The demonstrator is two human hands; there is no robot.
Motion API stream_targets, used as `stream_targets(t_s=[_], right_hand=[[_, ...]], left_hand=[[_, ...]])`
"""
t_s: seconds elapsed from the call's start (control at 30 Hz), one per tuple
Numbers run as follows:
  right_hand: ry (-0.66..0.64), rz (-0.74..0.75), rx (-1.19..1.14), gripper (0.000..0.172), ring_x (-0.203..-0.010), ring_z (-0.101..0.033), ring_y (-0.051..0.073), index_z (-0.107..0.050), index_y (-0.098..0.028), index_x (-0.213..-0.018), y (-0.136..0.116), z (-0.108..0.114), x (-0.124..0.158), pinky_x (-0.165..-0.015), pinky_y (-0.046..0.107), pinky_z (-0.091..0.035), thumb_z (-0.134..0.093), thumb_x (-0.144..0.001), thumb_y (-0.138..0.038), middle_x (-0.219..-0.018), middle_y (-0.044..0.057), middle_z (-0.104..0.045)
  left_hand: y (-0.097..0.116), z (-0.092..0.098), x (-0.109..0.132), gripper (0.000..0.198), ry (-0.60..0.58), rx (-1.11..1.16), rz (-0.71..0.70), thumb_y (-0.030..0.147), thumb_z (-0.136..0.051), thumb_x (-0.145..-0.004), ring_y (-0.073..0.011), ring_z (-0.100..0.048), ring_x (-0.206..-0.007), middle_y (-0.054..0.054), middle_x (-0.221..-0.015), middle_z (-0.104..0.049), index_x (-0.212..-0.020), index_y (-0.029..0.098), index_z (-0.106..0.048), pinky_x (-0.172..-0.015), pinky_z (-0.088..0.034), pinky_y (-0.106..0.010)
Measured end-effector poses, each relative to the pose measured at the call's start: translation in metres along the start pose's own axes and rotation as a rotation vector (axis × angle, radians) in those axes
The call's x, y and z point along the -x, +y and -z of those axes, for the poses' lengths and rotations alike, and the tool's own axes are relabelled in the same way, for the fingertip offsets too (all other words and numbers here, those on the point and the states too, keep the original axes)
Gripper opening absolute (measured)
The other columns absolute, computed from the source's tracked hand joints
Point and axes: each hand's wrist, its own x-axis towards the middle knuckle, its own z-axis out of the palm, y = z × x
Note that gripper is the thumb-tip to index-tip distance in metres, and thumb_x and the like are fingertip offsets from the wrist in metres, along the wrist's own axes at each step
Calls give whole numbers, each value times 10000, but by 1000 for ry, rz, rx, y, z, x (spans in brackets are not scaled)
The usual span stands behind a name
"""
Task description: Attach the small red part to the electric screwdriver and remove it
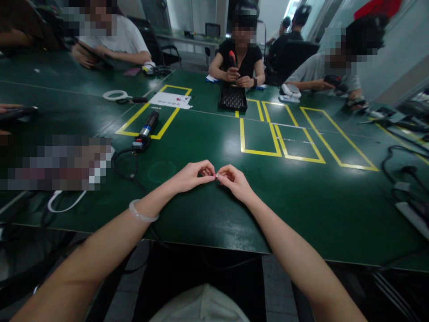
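We're mid-handling here — our left hand [197,175] and right hand [236,182] both pinching a tiny red-and-white piece [216,176] over the tabletop [214,219], not yet let go, its details too small to judge.

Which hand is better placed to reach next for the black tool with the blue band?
Probably the left hand: the black tool lies ahead and to its left, with the right hand farther off. Both hands seem to pinch a tiny piece, so the left may need freeing first.
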Motion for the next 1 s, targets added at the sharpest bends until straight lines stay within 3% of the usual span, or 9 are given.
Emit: stream_targets(t_s=[0.3,0.47,0.67,0.73,0.87,1.0], right_hand=[[7,74,173,209,-607,-488,113,-584,-215,-965,-4,2,1,-576,260,-406,-671,-845,-361,-743,-26,-565],[18,115,254,231,-643,-528,114,-591,-207,-1010,-5,1,1,-594,260,-426,-680,-829,-319,-856,1,-635],[22,84,348,152,-639,-525,116,-631,-197,-935,-6,2,1,-608,257,-424,-663,-851,-320,-791,-6,-619],[27,73,358,163,-628,-514,114,-635,-194,-944,-7,3,1,-609,256,-419,-664,-854,-327,-777,-10,-612],[37,66,380,179,-631,-508,113,-637,-191,-951,-8,5,2,-626,257,-420,-674,-854,-337,-791,-5,-623],[24,66,396,183,-640,-511,115,-639,-189,-960,-8,5,2,-635,259,-419,-673,-856,-336,-805,0,-630]], left_hand=[[-4,-1,-1,285,6,-9,10,415,-664,-874,-164,-624,-846,-36,-920,-659,-996,161,-618,-820,-497,-316],[-6,0,0,260,5,-29,5,392,-676,-861,-164,-630,-830,-33,-913,-665,-975,166,-615,-799,-494,-310],[-3,5,-1,299,9,-101,14,454,-630,-892,-177,-636,-857,-34,-924,-672,-982,169,-620,-807,-492,-305],[-5,14,-1,332,98,-192,24,484,-564,-929,-191,-633,-893,-44,-965,-678,-1017,172,-631,-834,-490,-318],[-23,48,2,374,414,-490,77,488,-510,-942,-258,-598,-1065,-88,-1145,-644,-1126,183,-625,-952,-466,-396],[-50,92,18,480,737,-792,304,447,-593,-891,-352,-441,-1313,-143,-1403,-499,-1298,195,-563,-1096,-353,-493]])
